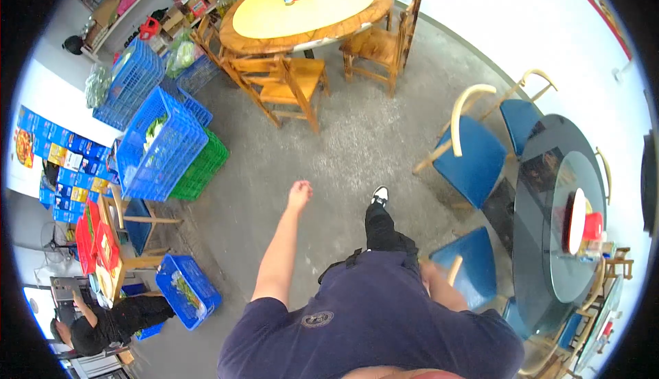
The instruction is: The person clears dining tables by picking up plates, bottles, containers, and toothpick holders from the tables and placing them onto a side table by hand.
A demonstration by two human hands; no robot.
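left hand (pixel 300 194): loosely half-curled, nothing visible in it | right hand (pixel 429 273): blurred beside the body, grip unreadable | blue-seated chair (pixel 477 269): just to the right of right hand, the nearer one | green crate (pixel 211 165): leftward of left hand, well apart

The right grip (pixel 428 273) is blurred, its finger pose unclear.

Cloth, plastic, wood, glass
Navy matt-cloth T-shirt (pixel 384 310); square blue chair seat (pixel 475 266), smooth, shiny; blue lattice plastic crate (pixel 154 170); round varnished brown-wood bench (pixel 274 45); round glossy black bench (pixel 532 190) with clear glass disc (pixel 561 197).
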